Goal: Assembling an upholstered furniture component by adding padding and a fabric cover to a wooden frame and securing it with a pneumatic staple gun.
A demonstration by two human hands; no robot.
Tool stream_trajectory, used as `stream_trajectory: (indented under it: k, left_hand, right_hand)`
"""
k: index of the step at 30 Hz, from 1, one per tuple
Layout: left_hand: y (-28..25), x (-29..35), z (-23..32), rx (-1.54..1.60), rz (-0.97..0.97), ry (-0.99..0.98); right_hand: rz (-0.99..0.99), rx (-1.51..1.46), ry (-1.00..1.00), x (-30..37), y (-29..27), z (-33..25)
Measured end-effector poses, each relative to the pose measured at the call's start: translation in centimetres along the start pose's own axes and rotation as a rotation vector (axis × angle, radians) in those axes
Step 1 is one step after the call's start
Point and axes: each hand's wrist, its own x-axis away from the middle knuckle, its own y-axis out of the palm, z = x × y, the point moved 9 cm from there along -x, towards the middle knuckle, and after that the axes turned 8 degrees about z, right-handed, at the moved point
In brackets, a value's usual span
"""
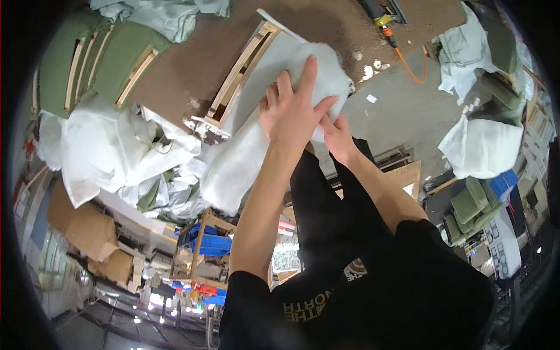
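A sheet of fluffy white batting [233, 169] covers the near side of a piece with a pale padded panel [274, 55] and a slatted wooden frame [242, 73], lying on the brown worktable. My left hand [287, 111] rests on top of the batting, its fingers spread and stretched forward. Close beside its thumb, at the batting's right edge, my right hand [339, 140] has its fingers closed on the material; their tips are partly hidden. Part of the batting hangs down to the left, past the table's near edge.
A hand tool with an orange air hose [388, 32] lies at the far right of the brown worktable [169, 76]. Green upholstered panels [125, 55] stand at the left. White batting and cloth [99, 149] are heaped below them; another white bundle [487, 146] sits at the right.
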Motion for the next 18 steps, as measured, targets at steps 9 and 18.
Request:
stream_trajectory:
  k: [9, 18]
  left_hand:
    - [0.8, -1.2, 0.0, -0.11, 0.072, 0.007]
    - [-3.7, 3.0, -4.4, -0.008, 0.12, 0.067]
  right_hand:
    - [-0.098, 0.973, -0.262, 6.0, -0.2, 7.7]
    - [-0.139, 0.442, -0.39, 7.4, 3.7, 6.8]
